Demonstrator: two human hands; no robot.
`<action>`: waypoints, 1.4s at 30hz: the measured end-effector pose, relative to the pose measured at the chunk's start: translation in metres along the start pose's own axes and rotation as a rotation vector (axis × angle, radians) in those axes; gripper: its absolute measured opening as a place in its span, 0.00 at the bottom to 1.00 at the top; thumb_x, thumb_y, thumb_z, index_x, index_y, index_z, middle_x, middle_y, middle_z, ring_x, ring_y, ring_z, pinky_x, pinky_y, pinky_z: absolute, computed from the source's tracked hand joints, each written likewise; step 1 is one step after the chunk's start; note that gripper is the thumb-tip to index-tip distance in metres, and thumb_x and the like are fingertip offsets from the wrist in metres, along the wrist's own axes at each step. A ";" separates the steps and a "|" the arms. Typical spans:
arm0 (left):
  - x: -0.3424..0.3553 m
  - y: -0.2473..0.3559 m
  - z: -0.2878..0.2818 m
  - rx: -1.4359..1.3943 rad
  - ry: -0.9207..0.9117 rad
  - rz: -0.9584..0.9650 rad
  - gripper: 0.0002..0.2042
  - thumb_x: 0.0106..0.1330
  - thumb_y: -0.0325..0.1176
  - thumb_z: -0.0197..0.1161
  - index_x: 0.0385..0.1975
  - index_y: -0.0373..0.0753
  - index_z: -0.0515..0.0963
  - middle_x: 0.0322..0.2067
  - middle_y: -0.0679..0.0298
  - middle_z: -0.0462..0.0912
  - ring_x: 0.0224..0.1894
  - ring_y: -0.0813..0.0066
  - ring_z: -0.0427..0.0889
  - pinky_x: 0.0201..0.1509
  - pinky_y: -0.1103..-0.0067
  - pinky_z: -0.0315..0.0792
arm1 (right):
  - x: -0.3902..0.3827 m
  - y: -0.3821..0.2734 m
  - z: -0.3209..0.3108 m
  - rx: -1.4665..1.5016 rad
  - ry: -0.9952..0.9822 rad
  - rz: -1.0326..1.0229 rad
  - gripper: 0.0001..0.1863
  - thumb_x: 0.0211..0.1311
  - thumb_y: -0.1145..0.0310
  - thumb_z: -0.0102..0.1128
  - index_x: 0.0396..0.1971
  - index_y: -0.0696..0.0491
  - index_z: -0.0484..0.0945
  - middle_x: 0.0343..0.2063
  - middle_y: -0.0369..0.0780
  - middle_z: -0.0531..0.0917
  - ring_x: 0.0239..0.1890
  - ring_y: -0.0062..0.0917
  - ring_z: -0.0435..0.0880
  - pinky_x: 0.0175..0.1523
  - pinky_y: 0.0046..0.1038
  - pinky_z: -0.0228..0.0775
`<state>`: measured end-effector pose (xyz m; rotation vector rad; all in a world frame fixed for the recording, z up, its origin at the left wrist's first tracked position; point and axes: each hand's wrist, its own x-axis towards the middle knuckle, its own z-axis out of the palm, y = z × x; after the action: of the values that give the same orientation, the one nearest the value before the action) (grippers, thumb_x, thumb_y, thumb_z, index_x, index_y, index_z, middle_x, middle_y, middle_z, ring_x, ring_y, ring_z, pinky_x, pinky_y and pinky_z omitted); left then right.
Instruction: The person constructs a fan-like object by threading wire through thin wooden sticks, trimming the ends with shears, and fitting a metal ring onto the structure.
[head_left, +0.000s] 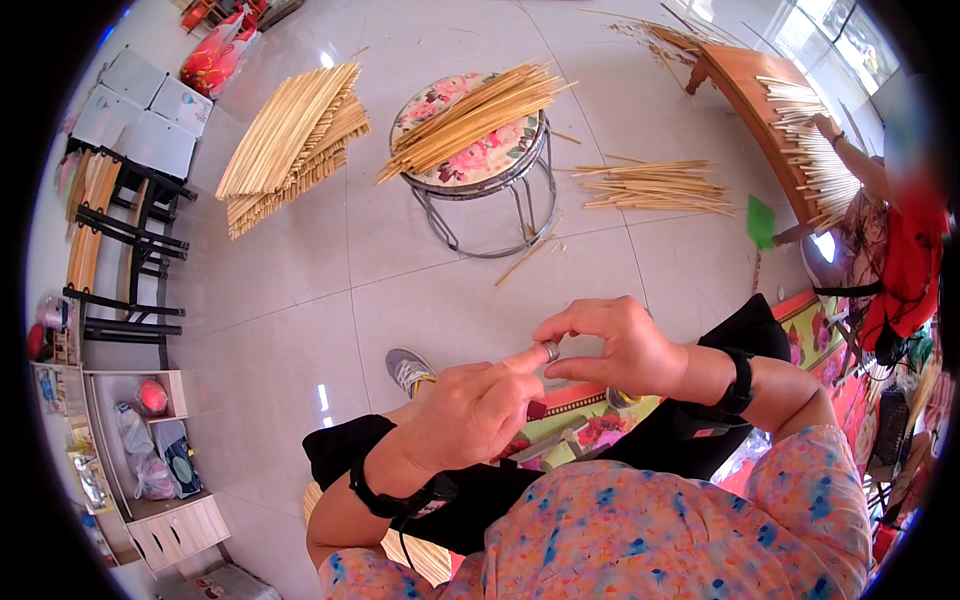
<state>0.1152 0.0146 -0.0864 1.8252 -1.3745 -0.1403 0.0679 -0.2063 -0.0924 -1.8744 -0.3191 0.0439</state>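
Note:
In front of my lap, my right hand (pixel 625 355) has its thumb and fingers around a silver ring (pixel 550 351) at the outstretched index finger of my left hand (pixel 470 410). The other fingers of my left hand are curled, with a small dark red bit (pixel 536 409) showing beside them; whether they hold it I cannot tell. Both wrists wear black bands. Beyond my hands, a round floral stool (pixel 475 158) bears a loose bundle of thin bamboo sticks (pixel 470 115).
Stick stacks (pixel 285 135) and a scattered pile (pixel 650 185) lie on the floor. Black folded frames (pixel 130 320) and a shelf unit (pixel 175 525) stand left. At right, a person's arm (pixel 860 165) reaches onto a wooden bench (pixel 740 80) with pale sticks. A floral board (pixel 570 445) lies below my hands.

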 end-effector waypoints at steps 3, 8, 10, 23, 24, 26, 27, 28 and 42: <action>0.000 0.001 -0.001 -0.013 -0.028 -0.009 0.10 0.51 0.19 0.60 0.32 0.36 0.70 0.44 0.46 0.79 0.26 0.60 0.82 0.29 0.75 0.77 | 0.000 0.003 0.000 -0.127 0.007 -0.106 0.16 0.44 0.74 0.71 0.36 0.55 0.81 0.33 0.41 0.83 0.34 0.32 0.82 0.40 0.28 0.74; 0.004 0.008 -0.003 -0.090 -0.080 -0.100 0.09 0.54 0.19 0.58 0.34 0.36 0.69 0.44 0.50 0.78 0.27 0.57 0.81 0.29 0.74 0.77 | -0.003 0.006 0.002 -0.225 0.022 -0.164 0.16 0.42 0.73 0.71 0.35 0.54 0.81 0.31 0.40 0.83 0.33 0.35 0.81 0.39 0.30 0.74; 0.007 0.012 -0.006 -0.158 -0.117 -0.165 0.09 0.56 0.19 0.58 0.35 0.36 0.69 0.43 0.52 0.79 0.28 0.55 0.81 0.30 0.73 0.76 | -0.005 0.006 0.002 -0.232 -0.009 -0.129 0.15 0.41 0.72 0.72 0.34 0.53 0.81 0.27 0.39 0.83 0.31 0.35 0.81 0.37 0.30 0.73; 0.006 0.015 -0.010 0.096 -0.438 -0.120 0.09 0.59 0.26 0.56 0.39 0.35 0.73 0.53 0.54 0.71 0.28 0.62 0.81 0.25 0.73 0.76 | -0.005 0.013 0.003 -0.310 -0.010 -0.196 0.15 0.40 0.74 0.71 0.32 0.52 0.80 0.22 0.38 0.81 0.24 0.34 0.78 0.31 0.31 0.70; 0.006 0.016 -0.009 0.177 -0.430 -0.104 0.09 0.58 0.26 0.57 0.38 0.34 0.74 0.52 0.55 0.71 0.27 0.64 0.81 0.24 0.74 0.75 | -0.005 0.015 0.004 -0.291 0.018 -0.233 0.15 0.39 0.74 0.70 0.32 0.52 0.80 0.22 0.38 0.81 0.24 0.34 0.78 0.31 0.31 0.70; 0.001 0.011 0.000 0.234 -0.370 -0.076 0.09 0.57 0.27 0.58 0.37 0.33 0.75 0.51 0.57 0.72 0.28 0.66 0.81 0.24 0.75 0.75 | -0.003 0.014 0.003 -0.272 0.040 -0.273 0.15 0.39 0.74 0.70 0.32 0.52 0.80 0.22 0.38 0.81 0.24 0.34 0.78 0.31 0.32 0.70; -0.001 0.009 0.003 0.290 -0.315 -0.044 0.10 0.56 0.27 0.59 0.36 0.32 0.76 0.50 0.58 0.73 0.30 0.68 0.81 0.25 0.76 0.76 | -0.003 0.011 0.001 -0.269 0.004 -0.249 0.15 0.38 0.74 0.70 0.32 0.52 0.80 0.23 0.38 0.81 0.24 0.34 0.78 0.31 0.32 0.71; -0.002 0.009 0.003 0.292 -0.311 -0.047 0.10 0.56 0.27 0.59 0.36 0.32 0.76 0.50 0.58 0.73 0.30 0.68 0.81 0.25 0.76 0.76 | -0.002 0.009 0.000 -0.266 -0.031 -0.225 0.16 0.38 0.75 0.70 0.33 0.52 0.80 0.23 0.38 0.81 0.25 0.34 0.78 0.32 0.32 0.71; 0.005 0.008 -0.018 0.171 -0.022 0.097 0.04 0.50 0.24 0.62 0.27 0.34 0.78 0.48 0.56 0.77 0.21 0.72 0.79 0.25 0.79 0.74 | 0.000 0.010 -0.006 -0.297 -0.105 -0.078 0.12 0.49 0.67 0.67 0.34 0.53 0.79 0.24 0.43 0.81 0.27 0.39 0.80 0.32 0.34 0.72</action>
<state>0.1204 0.0197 -0.0678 1.8969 -1.5270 0.0082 0.0713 -0.2151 -0.0998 -2.1558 -0.4926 0.0440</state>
